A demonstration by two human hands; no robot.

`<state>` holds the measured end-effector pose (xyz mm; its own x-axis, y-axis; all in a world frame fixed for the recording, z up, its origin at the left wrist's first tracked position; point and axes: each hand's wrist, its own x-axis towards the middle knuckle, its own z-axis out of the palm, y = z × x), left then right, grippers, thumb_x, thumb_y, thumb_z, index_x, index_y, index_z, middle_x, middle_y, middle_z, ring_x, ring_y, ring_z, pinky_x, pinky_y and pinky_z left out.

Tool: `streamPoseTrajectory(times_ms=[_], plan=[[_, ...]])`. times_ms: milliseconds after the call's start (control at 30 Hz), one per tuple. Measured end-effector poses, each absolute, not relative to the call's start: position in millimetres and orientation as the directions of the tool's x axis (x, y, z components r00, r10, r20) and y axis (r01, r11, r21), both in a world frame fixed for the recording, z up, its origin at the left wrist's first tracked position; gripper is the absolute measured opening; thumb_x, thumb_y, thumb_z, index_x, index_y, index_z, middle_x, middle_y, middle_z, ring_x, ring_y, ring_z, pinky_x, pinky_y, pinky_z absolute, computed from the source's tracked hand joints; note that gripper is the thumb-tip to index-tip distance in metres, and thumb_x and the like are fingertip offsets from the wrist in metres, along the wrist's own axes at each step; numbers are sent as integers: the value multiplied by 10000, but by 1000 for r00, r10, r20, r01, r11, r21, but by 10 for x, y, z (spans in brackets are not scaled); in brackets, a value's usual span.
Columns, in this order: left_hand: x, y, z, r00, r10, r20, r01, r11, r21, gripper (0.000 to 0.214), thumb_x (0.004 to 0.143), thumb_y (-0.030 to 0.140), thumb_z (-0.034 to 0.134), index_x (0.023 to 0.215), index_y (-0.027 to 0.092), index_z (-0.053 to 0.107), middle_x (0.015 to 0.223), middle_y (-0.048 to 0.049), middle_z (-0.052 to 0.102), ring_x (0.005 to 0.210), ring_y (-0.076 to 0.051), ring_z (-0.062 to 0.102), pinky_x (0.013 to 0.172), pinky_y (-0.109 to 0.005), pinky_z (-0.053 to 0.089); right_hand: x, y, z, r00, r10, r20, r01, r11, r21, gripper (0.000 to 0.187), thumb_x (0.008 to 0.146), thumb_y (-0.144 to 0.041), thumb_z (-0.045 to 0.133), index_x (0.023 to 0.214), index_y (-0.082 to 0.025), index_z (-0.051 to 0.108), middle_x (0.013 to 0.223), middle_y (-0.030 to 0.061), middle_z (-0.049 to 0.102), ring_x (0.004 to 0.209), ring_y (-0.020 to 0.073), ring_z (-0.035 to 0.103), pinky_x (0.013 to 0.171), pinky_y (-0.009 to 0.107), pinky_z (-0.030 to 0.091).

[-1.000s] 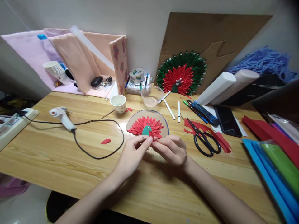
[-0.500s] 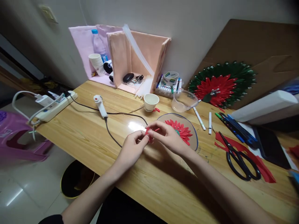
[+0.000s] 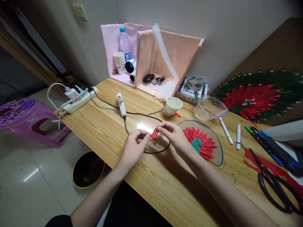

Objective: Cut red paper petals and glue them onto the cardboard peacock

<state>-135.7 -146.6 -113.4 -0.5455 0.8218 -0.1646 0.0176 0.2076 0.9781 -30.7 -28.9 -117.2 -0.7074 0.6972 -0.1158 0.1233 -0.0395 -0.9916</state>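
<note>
A small red petal-like piece, apparently cloth or felt, is pinched between my two hands above the table. My left hand grips its lower left end with thumb and fingertips. At its upper right end, the thumb and forefinger of my right hand close on it. Just right of my right hand lies a round board with a blue edge, bearing a red petalled flower with a green piece at its middle. Behind my hands stands a paper cup, with small red petals beside it.
A white corded hot glue gun stands behind my left hand, its black cable looping under my hands. Black-handled scissors lie on red cloth at the right. A clear plastic bowl and markers are behind the board. A power strip sits left.
The view has turned left, so things appear further right. My hands have drawn slightly apart, and the red piece now shows more plainly between my fingertips.
</note>
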Motion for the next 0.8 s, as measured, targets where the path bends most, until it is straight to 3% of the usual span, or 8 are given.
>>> streamPoseTrajectory(times_ms=[267,600,700,800], plan=[[-1397,-1434,-1172,-548,827,-127,-29,133,991,188,770,327,623,809,144,636,816,-43,689,759,-153,642,707,-249,487,-386,-313,-1209,-708,700,-91,52,-77,-996,230,718,-410,646,703,-183,614,663,1,613,555,99,486,556,243,428],[-1480,-1422,-1170,-569,810,-142,-14,163,987,171,745,308,659,786,142,655,793,-45,704,733,-155,653,697,-250,499,-355,-270,-1248,-717,695,-57,48,-33,-998,220,732,-403,652,774,-188,630,729,17,640,639,126,554,585,253,456],[-1461,-1470,-1149,-592,806,19,211,132,969,139,794,288,612,827,164,666,815,-37,702,748,-151,649,704,-249,496,-342,-256,-1248,-722,691,-34,26,-23,-999,218,725,-392,666,795,-188,634,766,23,657,665,130,577,597,255,464],[-1483,-1529,-1152,-499,795,346,606,35,794,117,839,198,556,879,179,664,866,-38,696,830,-152,628,782,-268,477,-323,-244,-1214,-720,693,-47,37,-30,-999,233,710,-387,683,825,-187,649,823,33,667,698,134,595,620,260,484]])
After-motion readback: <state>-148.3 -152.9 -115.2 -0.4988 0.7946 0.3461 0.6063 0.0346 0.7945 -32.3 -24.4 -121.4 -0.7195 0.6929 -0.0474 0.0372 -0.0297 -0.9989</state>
